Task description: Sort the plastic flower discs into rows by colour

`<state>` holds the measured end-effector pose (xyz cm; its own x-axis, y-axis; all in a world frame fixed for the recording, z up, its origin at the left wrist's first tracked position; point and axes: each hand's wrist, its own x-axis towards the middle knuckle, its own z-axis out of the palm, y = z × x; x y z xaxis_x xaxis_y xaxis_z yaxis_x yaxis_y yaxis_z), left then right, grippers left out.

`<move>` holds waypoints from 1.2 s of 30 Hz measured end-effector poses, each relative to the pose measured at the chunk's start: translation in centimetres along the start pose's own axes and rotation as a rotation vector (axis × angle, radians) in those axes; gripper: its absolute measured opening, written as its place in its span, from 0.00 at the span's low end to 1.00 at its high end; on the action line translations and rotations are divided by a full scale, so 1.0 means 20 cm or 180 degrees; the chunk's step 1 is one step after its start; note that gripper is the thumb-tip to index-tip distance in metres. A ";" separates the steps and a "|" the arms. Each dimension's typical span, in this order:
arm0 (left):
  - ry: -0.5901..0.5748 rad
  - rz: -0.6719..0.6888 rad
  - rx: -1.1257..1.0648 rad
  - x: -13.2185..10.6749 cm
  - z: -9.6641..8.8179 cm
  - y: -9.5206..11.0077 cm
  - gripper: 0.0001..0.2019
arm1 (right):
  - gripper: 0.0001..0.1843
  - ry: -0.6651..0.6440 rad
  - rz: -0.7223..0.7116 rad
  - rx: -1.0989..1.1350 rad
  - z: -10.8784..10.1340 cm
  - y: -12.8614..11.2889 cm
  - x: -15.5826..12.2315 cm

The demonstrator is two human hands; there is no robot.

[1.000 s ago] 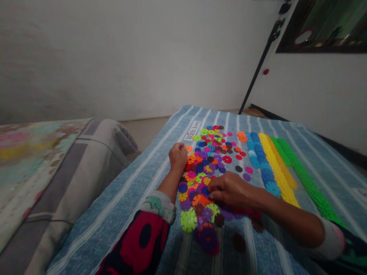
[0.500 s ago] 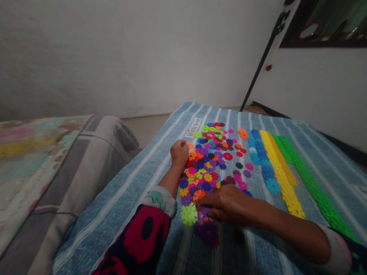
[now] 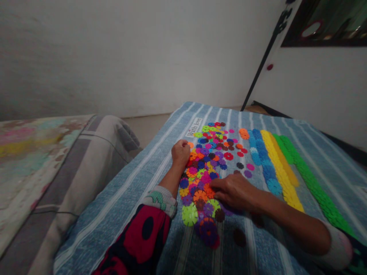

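A mixed pile of flower-shaped plastic discs (image 3: 200,173) in many colours lies on the striped blue cloth. My left hand (image 3: 180,152) rests at the pile's left edge with its fingers curled in; whatever they may hold is hidden. Over the pile's near right side is my right hand (image 3: 233,191), its fingers drawn together and the tips at an orange disc (image 3: 209,191). Whether they grip it is not clear. Close by lie a lime green disc (image 3: 189,214), a purple disc (image 3: 208,231) and a dark brown disc (image 3: 239,237).
Right of the pile run overlapping rows of blue discs (image 3: 268,172), yellow discs (image 3: 278,168) and green discs (image 3: 315,191). A few orange discs (image 3: 244,133) sit at the back. A cloth-covered piece of furniture (image 3: 94,152) stands left; a dark pole (image 3: 263,57) rises behind.
My right hand has moved slightly up and away from me, uncovering purple, green and brown discs near the front of the pile. My left hand stays in place.
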<state>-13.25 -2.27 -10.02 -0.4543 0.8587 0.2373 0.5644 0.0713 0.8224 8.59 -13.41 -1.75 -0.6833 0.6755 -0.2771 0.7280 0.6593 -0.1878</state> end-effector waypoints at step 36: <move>-0.0145 0.0086 0.0112 0.00 -0.03 0.01 0.15 | 0.09 0.0660 0.0323 0.3263 -0.07 0.34 0.21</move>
<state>-13.68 -2.52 -9.54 -0.4072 0.8826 0.2348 0.6004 0.0650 0.7971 10.59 -5.76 -2.92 -0.5422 0.8190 -0.1877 0.4149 0.0667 -0.9074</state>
